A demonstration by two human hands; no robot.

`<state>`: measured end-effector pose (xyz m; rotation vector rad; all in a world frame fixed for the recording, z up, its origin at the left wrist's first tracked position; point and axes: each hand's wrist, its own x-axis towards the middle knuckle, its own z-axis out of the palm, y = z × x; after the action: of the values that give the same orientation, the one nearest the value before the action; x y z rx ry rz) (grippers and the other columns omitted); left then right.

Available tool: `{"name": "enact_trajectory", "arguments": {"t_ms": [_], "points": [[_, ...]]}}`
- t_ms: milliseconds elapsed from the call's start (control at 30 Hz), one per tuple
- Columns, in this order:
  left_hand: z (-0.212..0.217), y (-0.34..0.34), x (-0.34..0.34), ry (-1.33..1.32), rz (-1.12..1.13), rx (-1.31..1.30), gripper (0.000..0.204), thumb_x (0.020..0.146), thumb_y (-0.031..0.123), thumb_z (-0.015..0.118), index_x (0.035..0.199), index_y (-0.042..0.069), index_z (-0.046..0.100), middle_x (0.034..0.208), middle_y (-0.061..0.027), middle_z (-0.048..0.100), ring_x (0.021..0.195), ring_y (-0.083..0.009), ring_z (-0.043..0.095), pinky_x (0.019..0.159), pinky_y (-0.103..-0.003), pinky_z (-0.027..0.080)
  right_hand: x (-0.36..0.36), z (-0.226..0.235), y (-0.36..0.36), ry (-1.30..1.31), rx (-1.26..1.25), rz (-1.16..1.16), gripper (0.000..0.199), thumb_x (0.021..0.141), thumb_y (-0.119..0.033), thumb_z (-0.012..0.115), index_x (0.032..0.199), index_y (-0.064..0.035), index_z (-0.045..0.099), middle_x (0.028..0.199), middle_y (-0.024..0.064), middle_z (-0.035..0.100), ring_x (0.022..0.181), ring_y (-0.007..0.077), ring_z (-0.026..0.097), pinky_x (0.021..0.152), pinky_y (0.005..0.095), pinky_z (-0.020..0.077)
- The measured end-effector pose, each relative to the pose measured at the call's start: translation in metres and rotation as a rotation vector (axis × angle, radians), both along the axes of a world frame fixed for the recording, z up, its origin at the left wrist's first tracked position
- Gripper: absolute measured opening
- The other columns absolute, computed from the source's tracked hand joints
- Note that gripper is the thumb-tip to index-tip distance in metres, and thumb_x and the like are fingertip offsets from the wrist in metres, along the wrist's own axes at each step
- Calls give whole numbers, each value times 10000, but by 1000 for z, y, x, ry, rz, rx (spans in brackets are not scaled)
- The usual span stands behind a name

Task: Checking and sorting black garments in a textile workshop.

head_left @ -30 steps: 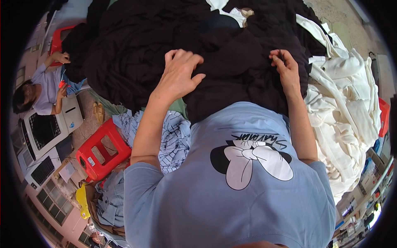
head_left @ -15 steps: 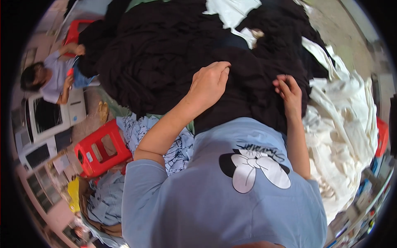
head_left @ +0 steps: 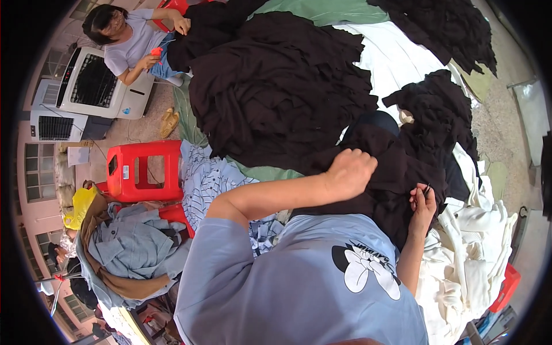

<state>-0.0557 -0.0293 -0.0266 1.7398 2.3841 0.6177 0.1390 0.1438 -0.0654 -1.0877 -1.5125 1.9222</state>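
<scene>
A dark brown garment (head_left: 397,167) lies across my lap and up against the pile ahead of me. My left hand (head_left: 352,175) is closed in a fist over this cloth, its fingertips curled under and mostly hidden, seemingly gripping the fabric. To the right, my right hand (head_left: 422,208) pinches a small, thin dark tool (head_left: 426,190), too small to identify, beside the garment's right edge. A rounded dark blue piece (head_left: 376,122) shows just beyond my left hand.
A large dark clothes heap (head_left: 282,86) spreads ahead, with white cloth (head_left: 397,54) beyond. White garments (head_left: 460,253) pile at my right. On the left stand a red plastic stool (head_left: 121,172), patterned shirts (head_left: 213,178) and a blue-grey clothes bundle (head_left: 138,241). A co-worker (head_left: 132,43) sits far left near an air cooler (head_left: 89,80).
The view has shifted, showing more of the far heap and white cloth. My left hand has curled from a pinch into a fist. The dark tool now shows in my right hand.
</scene>
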Motion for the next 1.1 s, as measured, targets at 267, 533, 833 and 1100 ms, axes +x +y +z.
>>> {"name": "enact_trajectory", "arguments": {"t_ms": [267, 533, 833, 1100], "points": [[36, -3, -27, -797, 277, 209, 149, 943, 157, 526, 957, 11, 554, 727, -144, 615, 664, -302, 623, 617, -390, 471, 7, -3, 0, 4, -5, -16, 103, 958, -98, 539, 1026, -50, 600, 814, -1, 612, 642, 40, 499, 568, 155, 346], [26, -17, -1, -31, -85, -140, 233, 770, 229, 675, 868, 32, 595, 761, -127, 606, 714, -293, 649, 610, -388, 541, 10, -3, -4, 54, -16, -9, 113, 949, -86, 543, 1034, -27, 589, 821, 12, 612, 645, 45, 506, 563, 156, 354], [60, -8, -58, -551, 335, 102, 223, 926, 193, 552, 1020, -10, 548, 833, -139, 615, 762, -164, 568, 712, -301, 450, 10, 2, -8, 73, 7, -44, 118, 941, -93, 560, 1034, -30, 597, 828, 18, 619, 660, 53, 519, 581, 158, 375], [31, -8, -72, -1150, 289, -215, 541, 823, 415, 682, 1097, -46, 612, 1082, -105, 651, 1017, -175, 592, 919, -273, 427, 10, -2, -6, 56, -23, -43, 126, 947, -81, 550, 1048, -24, 599, 835, 20, 624, 667, 56, 526, 596, 159, 386]]}}
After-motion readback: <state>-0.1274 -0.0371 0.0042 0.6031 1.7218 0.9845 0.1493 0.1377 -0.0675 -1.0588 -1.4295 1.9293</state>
